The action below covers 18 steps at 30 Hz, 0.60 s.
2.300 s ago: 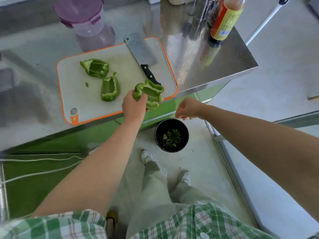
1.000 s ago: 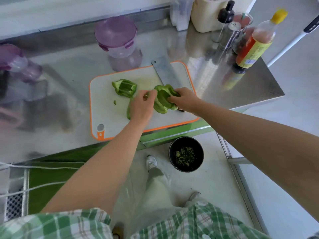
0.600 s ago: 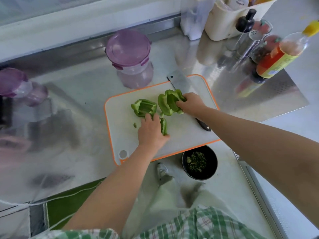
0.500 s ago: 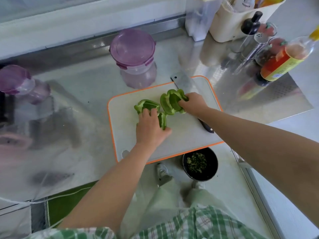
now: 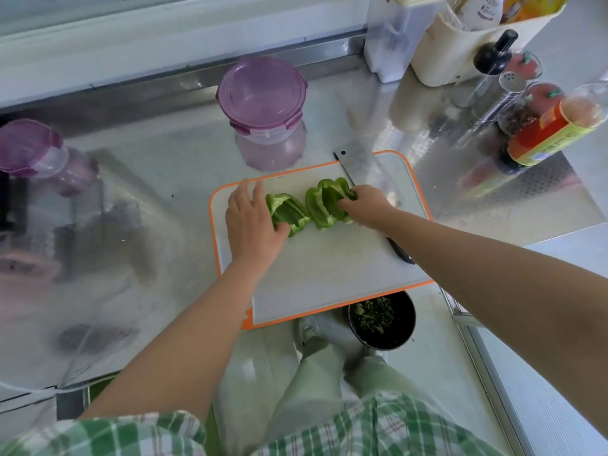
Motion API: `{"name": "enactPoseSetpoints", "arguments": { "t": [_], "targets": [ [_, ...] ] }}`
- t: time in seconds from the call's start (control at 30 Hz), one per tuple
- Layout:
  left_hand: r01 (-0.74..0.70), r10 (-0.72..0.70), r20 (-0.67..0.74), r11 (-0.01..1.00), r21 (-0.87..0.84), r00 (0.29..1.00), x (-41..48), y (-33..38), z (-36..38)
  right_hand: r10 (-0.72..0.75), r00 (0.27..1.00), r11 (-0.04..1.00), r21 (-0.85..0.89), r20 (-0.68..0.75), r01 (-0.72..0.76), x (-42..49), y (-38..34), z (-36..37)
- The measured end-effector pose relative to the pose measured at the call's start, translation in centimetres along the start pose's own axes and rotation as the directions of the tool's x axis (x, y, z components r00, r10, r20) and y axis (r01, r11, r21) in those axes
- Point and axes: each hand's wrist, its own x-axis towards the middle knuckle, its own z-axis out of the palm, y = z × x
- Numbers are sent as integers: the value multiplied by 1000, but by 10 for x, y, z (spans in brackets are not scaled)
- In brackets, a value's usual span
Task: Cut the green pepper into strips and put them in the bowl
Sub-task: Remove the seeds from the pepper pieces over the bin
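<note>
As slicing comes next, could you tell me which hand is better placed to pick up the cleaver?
Probably right: the cleaver lies on the cutting board's right side, just behind the right hand, which holds a pepper piece. The left hand sits at the left edge.

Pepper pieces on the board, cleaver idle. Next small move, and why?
Probably let go of the right pepper piece with the right hand and take the cleaver: no strips are cut yet, and the left hand touches the left pepper piece.

Purple-lidded container (image 5: pixel 261 93), second purple-lidded container (image 5: pixel 31 148) far left, sauce bottle (image 5: pixel 552 134) right, cream caddy (image 5: pixel 460 47), perhaps holding condiments
</note>
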Motion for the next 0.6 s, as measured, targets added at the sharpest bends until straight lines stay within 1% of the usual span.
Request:
{"name": "enactPoseSetpoints", "arguments": {
  "t": [0.03, 0.07, 0.1, 0.17, 0.2, 0.23, 0.33, 0.43, 0.5, 0.53, 0.6],
  "targets": [
    [-75, 76, -47, 997, 29, 996, 1, 7, 0, 2, 1000, 1000, 4, 8, -2, 0, 0, -2],
    [-142, 145, -48, 988, 60, 988, 3, 14, 0, 4, 1000, 1000, 4, 20, -4, 0, 0, -4],
    [-194, 195, 2, 976, 95, 981, 4, 22, 2, 10, 999, 1000, 3, 35, -10, -1, -1, -5],
    [-256, 233, 138, 948, 188, 963, 8, 33, 7, 25, 997, 1000, 17, 66, -27, -1, 0, -7],
    [-275, 238, 176, 933, 233, 955, 9, 35, 10, 31, 996, 999, 32, 79, -33, -1, 0, -7],
    [-291, 247, 184, 918, 271, 951, 9, 34, 12, 38, 995, 998, 48, 89, -42, 0, -1, -7],
    [-334, 300, 149, 874, 352, 942, 11, 21, 8, 66, 992, 996, 60, 104, -73, 1, -2, -6],
    [-305, 262, 161, 877, 371, 951, 16, 3, 0, 89, 990, 990, 103, 107, -100, 2, -7, -3],
    [-297, 256, 158, 888, 352, 953, 20, -5, -2, 90, 988, 987, 122, 124, -105, 3, -11, 1],
    [-307, 273, 149, 894, 327, 951, 21, -7, -2, 88, 987, 988, 115, 138, -104, 3, -12, 2],
    [-372, 351, 124, 890, 264, 928, 22, -1, -2, 80, 985, 990, 101, 155, -96, 3, -15, 2]
  ]
}}
